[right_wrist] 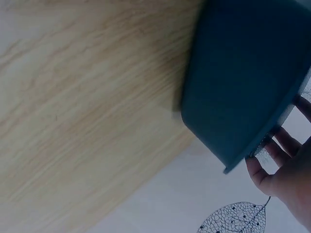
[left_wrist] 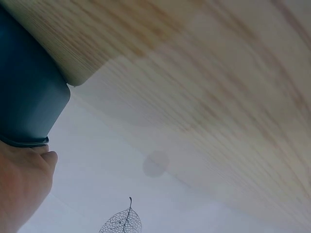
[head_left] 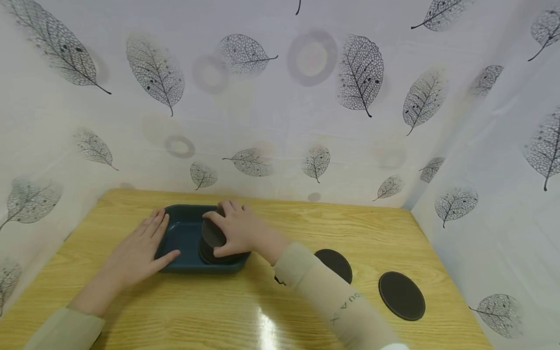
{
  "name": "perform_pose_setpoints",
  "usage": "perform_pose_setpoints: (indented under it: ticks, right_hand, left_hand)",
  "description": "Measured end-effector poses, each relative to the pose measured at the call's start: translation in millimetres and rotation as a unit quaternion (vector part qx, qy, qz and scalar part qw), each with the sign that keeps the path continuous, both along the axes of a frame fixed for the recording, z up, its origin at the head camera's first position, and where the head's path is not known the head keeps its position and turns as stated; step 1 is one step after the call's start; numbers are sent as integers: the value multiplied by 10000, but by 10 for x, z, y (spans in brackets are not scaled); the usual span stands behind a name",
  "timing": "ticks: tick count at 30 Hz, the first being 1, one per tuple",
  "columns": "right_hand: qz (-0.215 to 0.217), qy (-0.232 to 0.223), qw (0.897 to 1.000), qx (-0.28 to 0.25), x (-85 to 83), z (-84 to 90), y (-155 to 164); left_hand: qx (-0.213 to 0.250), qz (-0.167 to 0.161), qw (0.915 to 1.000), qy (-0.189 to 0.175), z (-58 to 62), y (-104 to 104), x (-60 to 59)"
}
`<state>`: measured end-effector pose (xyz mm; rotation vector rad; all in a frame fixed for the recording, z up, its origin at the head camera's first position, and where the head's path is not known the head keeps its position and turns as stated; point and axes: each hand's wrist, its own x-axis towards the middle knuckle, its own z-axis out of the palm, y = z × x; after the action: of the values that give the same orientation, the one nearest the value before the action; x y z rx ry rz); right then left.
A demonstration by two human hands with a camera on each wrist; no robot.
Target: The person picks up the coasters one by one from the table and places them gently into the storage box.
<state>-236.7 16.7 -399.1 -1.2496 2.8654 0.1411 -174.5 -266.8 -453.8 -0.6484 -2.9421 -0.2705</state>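
A dark blue rectangular tray (head_left: pixel 181 245) lies on the table at left of centre in the head view. My left hand (head_left: pixel 135 255) rests along its left end, fingers straight and thumb over the near rim. Inside the tray's right half, my right hand (head_left: pixel 245 232) grips a dark round coaster (head_left: pixel 213 234), which is tilted. Beneath it shows the edge of other dark round coasters (head_left: pixel 207 257); how many cannot be told. The left wrist view has the tray's outer wall (left_wrist: pixel 31 92) above the left hand (left_wrist: pixel 24 187). In the right wrist view, fingertips of the right hand (right_wrist: pixel 291 174) are at the rim.
Two more dark round coasters lie flat on the wooden table (head_left: pixel 183 311) at the right: one coaster (head_left: pixel 336 265) partly behind the right forearm, the other coaster (head_left: pixel 401 295) nearer the right edge. A pale leaf-patterned cloth (head_left: pixel 280 121) hangs behind and beside the table.
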Motion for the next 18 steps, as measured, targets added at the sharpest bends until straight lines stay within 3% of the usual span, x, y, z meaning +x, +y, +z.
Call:
perform_pose_setpoints:
  ticks: [18]
  right_hand:
    - [-24, -86, 9993, 359, 48, -222, -122]
  left_hand:
    - [-11, -32, 10000, 49, -13, -10, -3]
